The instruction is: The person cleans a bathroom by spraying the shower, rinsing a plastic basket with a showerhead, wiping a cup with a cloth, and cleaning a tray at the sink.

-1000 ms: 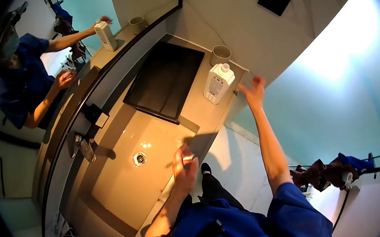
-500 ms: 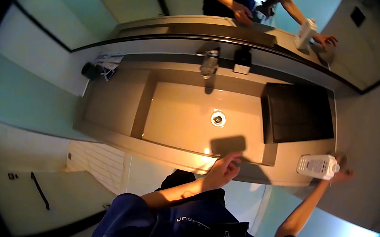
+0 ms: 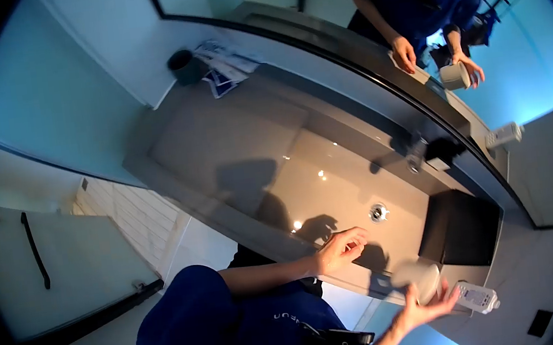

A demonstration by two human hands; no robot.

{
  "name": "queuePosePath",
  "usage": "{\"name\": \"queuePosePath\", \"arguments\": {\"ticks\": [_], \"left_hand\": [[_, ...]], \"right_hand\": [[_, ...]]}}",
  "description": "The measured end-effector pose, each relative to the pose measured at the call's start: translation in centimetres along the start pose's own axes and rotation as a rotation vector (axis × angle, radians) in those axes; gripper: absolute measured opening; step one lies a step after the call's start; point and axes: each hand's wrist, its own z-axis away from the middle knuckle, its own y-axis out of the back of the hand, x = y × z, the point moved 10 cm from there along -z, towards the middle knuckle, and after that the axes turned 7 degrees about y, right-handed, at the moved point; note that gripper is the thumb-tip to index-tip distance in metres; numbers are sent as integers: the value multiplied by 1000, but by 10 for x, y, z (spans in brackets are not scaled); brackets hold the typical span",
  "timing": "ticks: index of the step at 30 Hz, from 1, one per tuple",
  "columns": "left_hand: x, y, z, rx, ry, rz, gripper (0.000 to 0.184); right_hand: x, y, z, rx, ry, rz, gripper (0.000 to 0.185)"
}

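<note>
My right hand [image 3: 420, 308] is wrapped around a pale cup [image 3: 417, 280], smeared by motion, above the front right edge of the counter. In the mirror, the same cup shows as a short white cylinder in the reflected hand. Just right of my fingers is a white bottle [image 3: 477, 296] with printed text, on the counter. My left hand [image 3: 342, 249] hovers over the sink's front edge, fingers loosely bent, with nothing visible in it. Below both hands is the sink [image 3: 303, 169] with its round metal drain [image 3: 378, 213].
A dark box-like panel [image 3: 460, 228] covers the sink's right end. The faucet [image 3: 416, 156] and a dark dispenser [image 3: 443, 153] stand along the back wall. At the far left are a dark cup [image 3: 184, 67] and folded papers [image 3: 220, 66]. A large mirror [image 3: 316, 38] runs behind.
My right hand has left the white bottle's side and moved left with the cup in it. The view has turned, so the sink appears tilted. My left hand stays near the sink's front edge.
</note>
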Motion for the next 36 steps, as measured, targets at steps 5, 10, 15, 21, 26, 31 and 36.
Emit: {"name": "queuePosePath", "arguments": {"ticks": [5,10,15,21,26,31,36], "left_hand": [[48,189,65,440,-138,-85,23],[67,367,179,1007,-49,52,23],[66,426,261,1237,-114,159,20],[43,440,275,1288,-19,101,22],[94,390,208,1048,-35,-72,21],[115,299,126,535,-31,-243,18],[97,124,63,16,65,-323,16]], "right_hand": [[-168,-291,22,-483,4,-384,105],[-343,-486,95,-709,335,-772,89],[-420,-572,153,-629,533,-857,89],[-431,-619,187,-564,574,-863,92],[-399,-556,166,-816,451,-773,97],[-244,-397,103,-655,240,-525,71],[-28,-124,68,-243,-148,96,51]]}}
